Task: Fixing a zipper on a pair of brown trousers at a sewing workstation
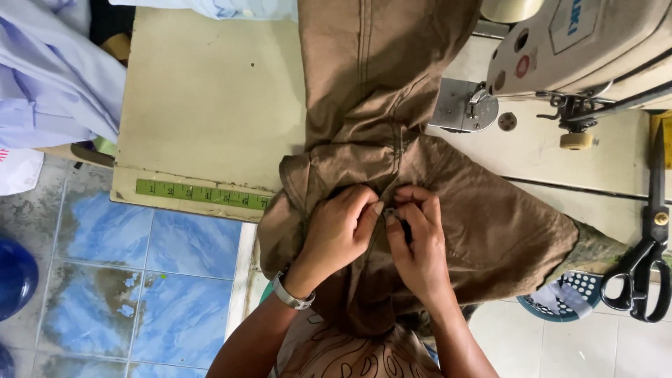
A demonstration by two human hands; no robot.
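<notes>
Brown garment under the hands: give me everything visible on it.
The brown garment looks like woven cotton, with double-stitched seams running down its middle. It lies crumpled across the sewing table and hangs over the near edge toward the person's lap. The left hand and right hand pinch it together at a seam.

A tailoring workshop; a sewing machine (574, 49), black shears (647, 245) and a green measuring strip (203, 194) show it.
</notes>
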